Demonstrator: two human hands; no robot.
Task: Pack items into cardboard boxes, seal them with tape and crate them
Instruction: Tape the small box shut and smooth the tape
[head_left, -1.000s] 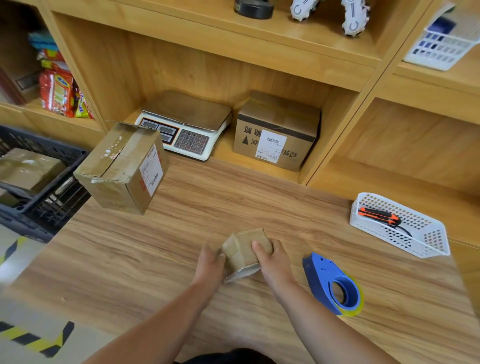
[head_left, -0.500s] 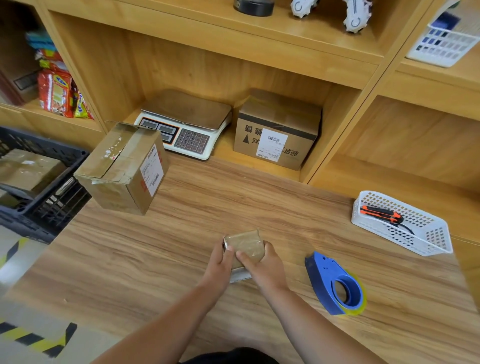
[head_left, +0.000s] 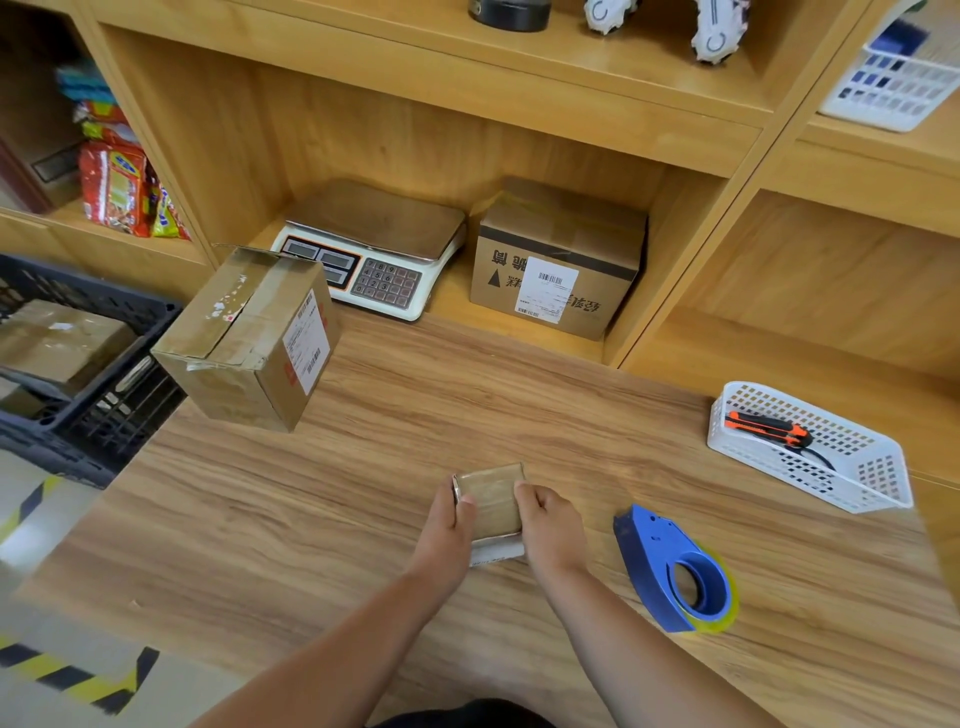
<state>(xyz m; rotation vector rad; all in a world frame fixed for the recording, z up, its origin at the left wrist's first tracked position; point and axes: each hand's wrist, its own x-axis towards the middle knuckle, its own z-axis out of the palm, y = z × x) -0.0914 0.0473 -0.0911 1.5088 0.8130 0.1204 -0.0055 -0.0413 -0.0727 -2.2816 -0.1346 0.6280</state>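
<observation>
2 hands (head_left: 445, 530) (head_left: 551, 531) around small box (head_left: 491, 501)

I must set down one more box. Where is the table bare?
Bare table lies between the big box and the basket, beyond the small box. Also bare: left of the left hand. Crowded: right of the right hand, where the dispenser lies.
</observation>
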